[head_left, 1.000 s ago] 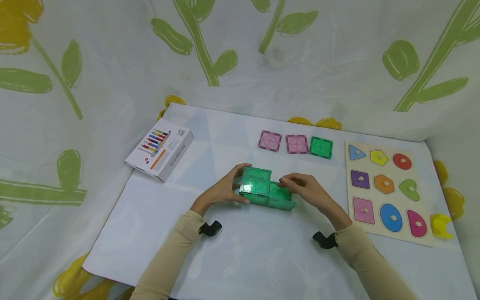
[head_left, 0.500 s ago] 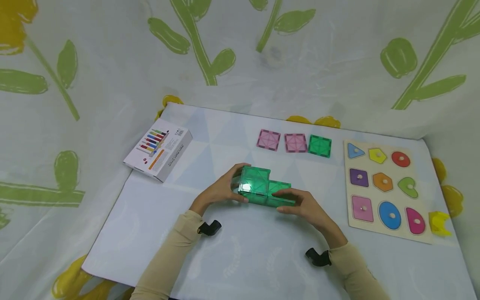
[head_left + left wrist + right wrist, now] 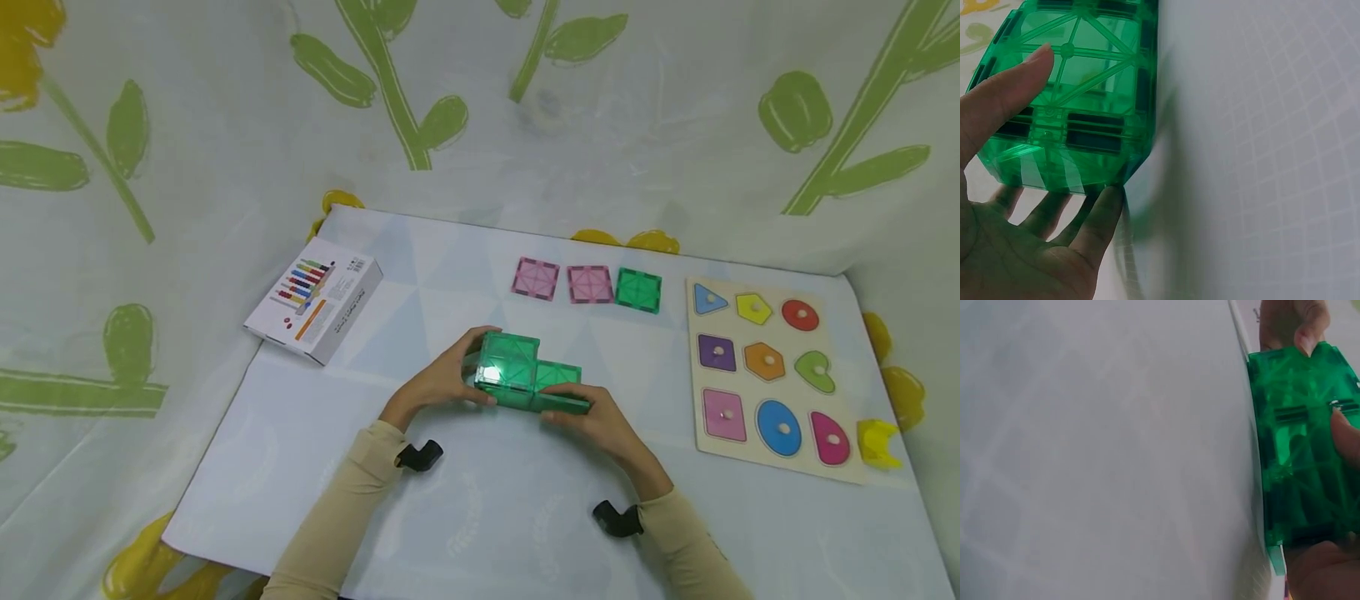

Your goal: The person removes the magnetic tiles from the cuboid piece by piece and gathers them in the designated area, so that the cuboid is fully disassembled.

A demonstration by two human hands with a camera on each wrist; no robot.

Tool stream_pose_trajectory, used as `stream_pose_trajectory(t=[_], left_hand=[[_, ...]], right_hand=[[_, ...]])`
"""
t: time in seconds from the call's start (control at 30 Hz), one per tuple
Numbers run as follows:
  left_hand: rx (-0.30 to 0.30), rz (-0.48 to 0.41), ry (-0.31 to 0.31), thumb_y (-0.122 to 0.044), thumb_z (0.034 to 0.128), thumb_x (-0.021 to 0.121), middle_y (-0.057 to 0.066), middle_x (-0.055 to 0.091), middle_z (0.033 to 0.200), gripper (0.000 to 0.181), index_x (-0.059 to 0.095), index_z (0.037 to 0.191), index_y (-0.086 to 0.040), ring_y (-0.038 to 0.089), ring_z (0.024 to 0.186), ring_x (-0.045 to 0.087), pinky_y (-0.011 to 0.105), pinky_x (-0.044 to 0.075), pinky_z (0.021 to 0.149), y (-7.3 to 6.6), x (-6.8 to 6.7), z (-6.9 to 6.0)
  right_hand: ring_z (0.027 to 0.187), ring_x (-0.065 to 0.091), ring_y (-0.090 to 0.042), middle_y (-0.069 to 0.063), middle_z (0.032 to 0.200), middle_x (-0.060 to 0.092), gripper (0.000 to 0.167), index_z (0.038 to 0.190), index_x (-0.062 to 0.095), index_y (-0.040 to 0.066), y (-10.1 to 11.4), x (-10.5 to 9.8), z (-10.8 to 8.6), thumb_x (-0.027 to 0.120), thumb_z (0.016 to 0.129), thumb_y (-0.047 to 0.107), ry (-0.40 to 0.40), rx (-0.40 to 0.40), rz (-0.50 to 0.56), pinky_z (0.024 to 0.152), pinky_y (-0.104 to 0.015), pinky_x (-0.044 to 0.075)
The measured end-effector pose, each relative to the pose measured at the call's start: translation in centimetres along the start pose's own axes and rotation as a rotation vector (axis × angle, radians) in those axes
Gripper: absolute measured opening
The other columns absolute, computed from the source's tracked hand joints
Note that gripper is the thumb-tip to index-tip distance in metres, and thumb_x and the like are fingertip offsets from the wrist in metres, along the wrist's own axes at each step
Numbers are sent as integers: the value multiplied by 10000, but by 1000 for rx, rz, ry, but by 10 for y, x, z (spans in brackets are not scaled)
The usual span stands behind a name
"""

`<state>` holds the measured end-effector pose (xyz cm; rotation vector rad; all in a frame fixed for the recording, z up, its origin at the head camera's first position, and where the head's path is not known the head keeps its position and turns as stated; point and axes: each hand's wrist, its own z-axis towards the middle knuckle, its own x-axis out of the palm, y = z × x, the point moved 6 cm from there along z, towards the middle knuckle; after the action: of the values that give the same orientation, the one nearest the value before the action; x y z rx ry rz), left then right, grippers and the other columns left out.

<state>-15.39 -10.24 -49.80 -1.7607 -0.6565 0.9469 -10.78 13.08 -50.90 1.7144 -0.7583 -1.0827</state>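
A structure of clear green magnetic tiles [image 3: 508, 360] stands on the table, with a closed cube at its left and a lower part at its right. My left hand [image 3: 442, 377] holds the cube's left end, the thumb on its near side. In the left wrist view that thumb [image 3: 1007, 94] lies across a tile's crossed ribs, and the other fingers reach behind. At the low right part, my right hand [image 3: 603, 422] pinches the upright front tile [image 3: 564, 403] between thumb and fingers. The right wrist view shows the right thumb [image 3: 1345, 434] against the green wall; fingers behind it are partly hidden.
Two pink tiles [image 3: 536, 278] and a green tile [image 3: 638, 290] lie flat behind the structure. A shape puzzle board [image 3: 731, 325] with knobbed pieces is at right, beside a yellow piece [image 3: 877, 443]. A white box [image 3: 315, 300] with an abacus picture sits back left.
My right hand has come from the back of the low part toward its front right and closed its grip on the front tile. The left hand keeps holding the cube.
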Motion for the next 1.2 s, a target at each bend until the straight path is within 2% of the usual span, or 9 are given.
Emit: stream_pose_trajectory(t=[0.33, 0.47, 0.67, 1.0, 1.2], left_hand=[[7, -14, 16, -111, 680, 922, 82, 356, 1599, 1089, 289, 1546, -295, 321, 1514, 299, 596, 314, 1205, 2, 0, 2], [4, -9, 17, -112, 680, 920, 79, 361, 1600, 1088, 287, 1546, -296, 317, 1521, 290, 607, 280, 1218, 2, -1, 2], [-6, 5, 20, -114, 685, 915, 75, 354, 1609, 1091, 277, 1551, -301, 310, 1532, 272, 616, 227, 1235, 1, 0, 0], [-16, -23, 37, -77, 690, 909, 82, 342, 1610, 1078, 288, 1544, -295, 328, 1523, 288, 581, 312, 1214, 3, 0, 2], [-23, -10, 32, -94, 685, 914, 77, 335, 1616, 1082, 287, 1543, -300, 342, 1526, 282, 605, 297, 1211, 2, 0, 2]], right_hand=[[1148, 641, -200, -108, 1174, 745, 307, 1182, 740, 82, 3, 1, 0, 766, 883, 147, -1, -18, -57, 1045, -476, 466], [1132, 645, -192, -107, 1158, 750, 300, 1172, 743, 76, 5, 2, -1, 768, 879, 140, -6, -16, -56, 1038, -467, 471], [1146, 646, -257, -111, 1152, 751, 293, 1161, 746, 69, 5, 3, -2, 769, 878, 138, -9, -7, -52, 1041, -484, 468], [1166, 646, -302, -111, 1164, 750, 287, 1153, 751, 68, 1, 4, -1, 770, 880, 157, 1, -2, -39, 1056, -507, 466], [1153, 649, -290, -113, 1154, 752, 284, 1147, 754, 67, 1, 4, -1, 773, 876, 147, -11, 4, -40, 1041, -480, 476]])
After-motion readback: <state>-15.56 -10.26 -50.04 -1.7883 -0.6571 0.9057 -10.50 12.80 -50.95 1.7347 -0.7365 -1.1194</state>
